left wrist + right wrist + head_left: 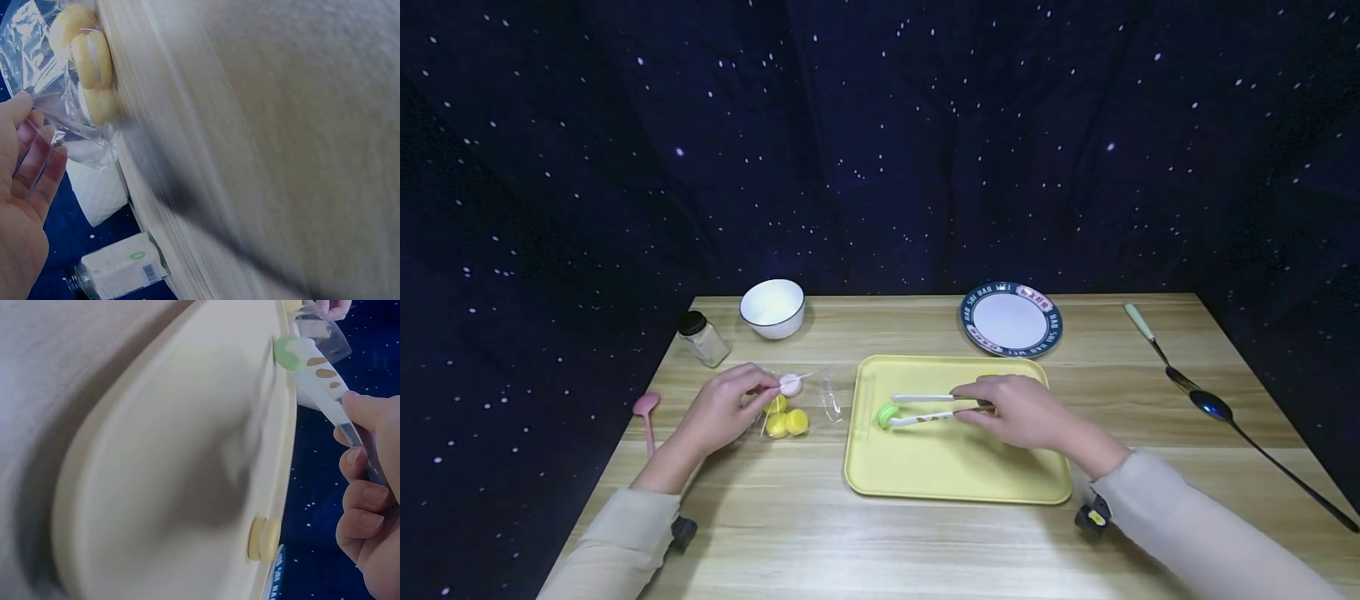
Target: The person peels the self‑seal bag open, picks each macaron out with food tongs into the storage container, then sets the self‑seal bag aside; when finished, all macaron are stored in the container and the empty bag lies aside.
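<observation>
My left hand [726,408] pinches the edge of a clear plastic bag [47,78] on the left of the table. Several yellow macarons [797,422] and a pale pink macaron [791,385] are in the bag. Over the yellow tray [955,475], my right hand [1015,408] grips white-tipped tongs [921,398] with brown spots on one arm. At the tips of the tongs is a green macaron [887,414], low above the tray's left part. Another yellow macaron [264,539] stands on the tray near its far edge, mostly hidden behind the right hand in the head view.
Behind the bag stand a white bowl [772,308] and a black-capped jar [703,339]. A pink spoon [646,405] lies at the left edge. The blue-rimmed plate [1011,321] is behind the tray. To the right lie a green-handled fork [1138,321] and a dark spoon [1213,407].
</observation>
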A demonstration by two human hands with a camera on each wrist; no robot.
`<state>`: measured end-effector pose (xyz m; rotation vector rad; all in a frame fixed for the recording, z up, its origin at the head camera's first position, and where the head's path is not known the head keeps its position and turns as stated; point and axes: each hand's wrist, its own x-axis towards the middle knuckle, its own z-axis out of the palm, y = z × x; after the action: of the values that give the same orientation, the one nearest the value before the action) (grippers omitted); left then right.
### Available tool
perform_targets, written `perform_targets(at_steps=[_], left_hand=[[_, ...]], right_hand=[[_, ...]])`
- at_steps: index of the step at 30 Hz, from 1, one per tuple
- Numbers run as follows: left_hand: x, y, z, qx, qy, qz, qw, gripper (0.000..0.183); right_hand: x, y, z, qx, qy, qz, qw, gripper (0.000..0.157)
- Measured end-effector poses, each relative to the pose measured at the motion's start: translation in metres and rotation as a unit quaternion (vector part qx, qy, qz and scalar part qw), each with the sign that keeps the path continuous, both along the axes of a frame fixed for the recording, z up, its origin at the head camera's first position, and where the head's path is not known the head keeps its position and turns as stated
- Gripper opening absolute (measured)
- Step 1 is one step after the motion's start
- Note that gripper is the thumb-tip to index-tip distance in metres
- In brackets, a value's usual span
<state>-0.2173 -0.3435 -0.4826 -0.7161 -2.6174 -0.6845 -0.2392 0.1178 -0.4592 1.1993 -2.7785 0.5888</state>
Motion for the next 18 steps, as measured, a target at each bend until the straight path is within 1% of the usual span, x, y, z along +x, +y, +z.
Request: perform_targets(at_steps=[8,12,14,18], left_hand=[[0.002,-0.001,0.002,-0.002,0.012,-0.003,0.9999,0.011],[0.001,-0.001,0.001,-0.004,0.02,-0.005,0.9998,0.011],[0.001,-0.002,0.001,-0.006,0.016,-0.001,0.9999,0.01],[0.002,-0.003,0.001,-0.011,0.011,0.007,0.9999,0.009]], right_hand=[[-0.008,-0.008,-0.005,-0.014,-0.003,0.037,0.999,0.029],[-0.008,-0.003,-0.006,-0.021,0.001,0.033,0.999,0.029],[-0.009,0.002,-0.005,-0.028,0.004,0.03,0.999,0.03],[-0.01,0.018,-0.001,-0.036,-0.004,0.006,0.999,0.03]])
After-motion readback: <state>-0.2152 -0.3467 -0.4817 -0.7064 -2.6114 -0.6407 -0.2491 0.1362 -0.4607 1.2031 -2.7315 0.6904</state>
